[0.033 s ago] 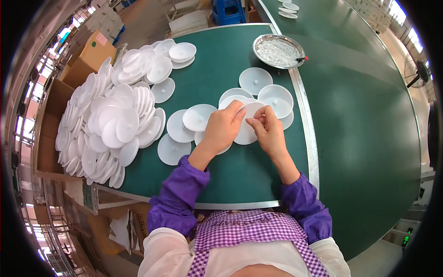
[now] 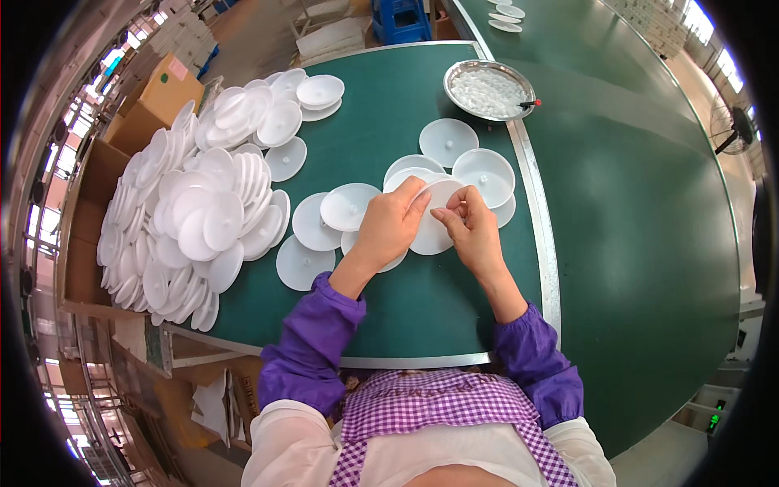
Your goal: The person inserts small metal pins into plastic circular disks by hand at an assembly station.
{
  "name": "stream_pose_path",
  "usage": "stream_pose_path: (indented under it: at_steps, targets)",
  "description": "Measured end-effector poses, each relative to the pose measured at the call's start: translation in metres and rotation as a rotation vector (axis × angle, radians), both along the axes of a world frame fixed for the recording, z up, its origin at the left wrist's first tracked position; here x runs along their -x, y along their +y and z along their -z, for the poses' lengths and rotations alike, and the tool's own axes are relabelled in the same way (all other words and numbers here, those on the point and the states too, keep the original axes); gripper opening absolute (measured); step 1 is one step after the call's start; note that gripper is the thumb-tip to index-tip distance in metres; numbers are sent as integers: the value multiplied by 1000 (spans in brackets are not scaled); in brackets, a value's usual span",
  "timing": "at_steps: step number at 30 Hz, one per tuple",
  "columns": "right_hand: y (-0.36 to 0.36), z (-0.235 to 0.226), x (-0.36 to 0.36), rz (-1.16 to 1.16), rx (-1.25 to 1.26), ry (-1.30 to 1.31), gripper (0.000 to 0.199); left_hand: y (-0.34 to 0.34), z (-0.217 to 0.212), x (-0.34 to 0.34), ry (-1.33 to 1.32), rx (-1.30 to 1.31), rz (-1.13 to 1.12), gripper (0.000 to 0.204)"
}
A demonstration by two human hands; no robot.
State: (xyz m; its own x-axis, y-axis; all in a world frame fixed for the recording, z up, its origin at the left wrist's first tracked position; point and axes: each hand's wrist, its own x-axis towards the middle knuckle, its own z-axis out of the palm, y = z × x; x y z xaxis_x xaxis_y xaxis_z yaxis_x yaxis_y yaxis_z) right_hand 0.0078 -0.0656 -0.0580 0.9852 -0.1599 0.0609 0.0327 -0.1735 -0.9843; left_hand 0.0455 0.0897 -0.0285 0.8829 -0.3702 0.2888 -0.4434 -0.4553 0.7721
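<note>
A round, translucent white plastic disc (image 2: 431, 233) is tilted up between my two hands, over other discs on the green tabletop. My left hand (image 2: 392, 221) grips its left edge, thumb against the face and fingers behind. At the middle of that face, the fingertips of my right hand (image 2: 471, 230) are pinched together; whatever is between them is hidden. Around my hands lie several loose discs, one (image 2: 484, 178) beyond the right hand and another (image 2: 350, 207) beside the left. Some show a small raised nub at the centre.
A large heap of white discs (image 2: 195, 219) spills from a cardboard box (image 2: 81, 243) at the left. At the far right of the tabletop, a metal bowl (image 2: 454, 96) holds small white pieces. A metal strip (image 2: 542, 219) borders the green surface (image 2: 641, 243) to the right.
</note>
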Motion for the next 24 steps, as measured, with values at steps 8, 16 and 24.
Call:
stream_pose_path:
  at_steps: [8,16,24]
  targets:
    - [-9,-8,-5,-89,-302,30,16,-4,15,-5,105,236,-10,17]
    - [-7,2,-2,-103,-228,-2,15,-14,-7,0,55,25,-53,16]
    - [-4,8,-4,71,12,-62,22,-22,7,-5,31,105,13,19]
